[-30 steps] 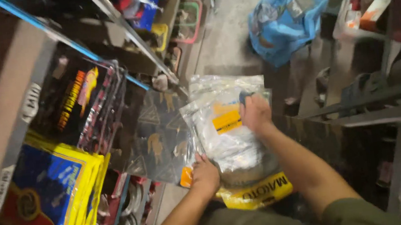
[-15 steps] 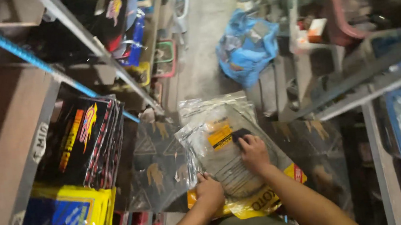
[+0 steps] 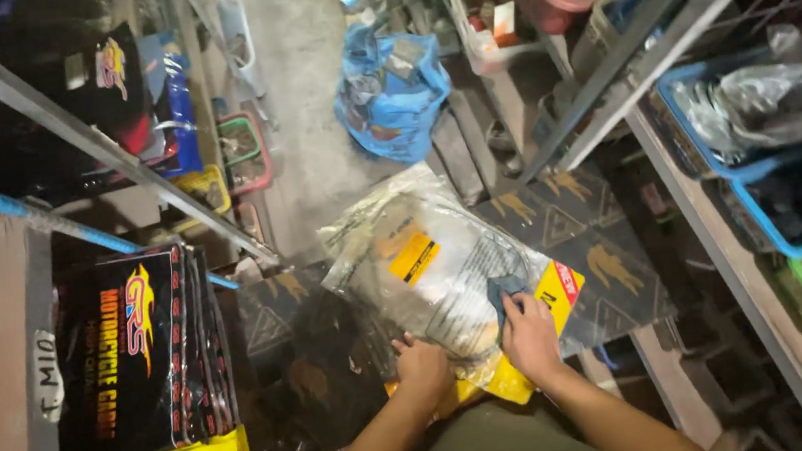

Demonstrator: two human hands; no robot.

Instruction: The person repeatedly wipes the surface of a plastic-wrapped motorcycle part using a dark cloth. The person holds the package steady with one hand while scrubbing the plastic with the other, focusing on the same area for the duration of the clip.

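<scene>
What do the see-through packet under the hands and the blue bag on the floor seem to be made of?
The packet looks like thin clear plastic film: glossy, wrinkled, contents showing through. The blue bag seems a soft plastic or woven sack, crumpled and slightly shiny; which one is unclear.
</scene>
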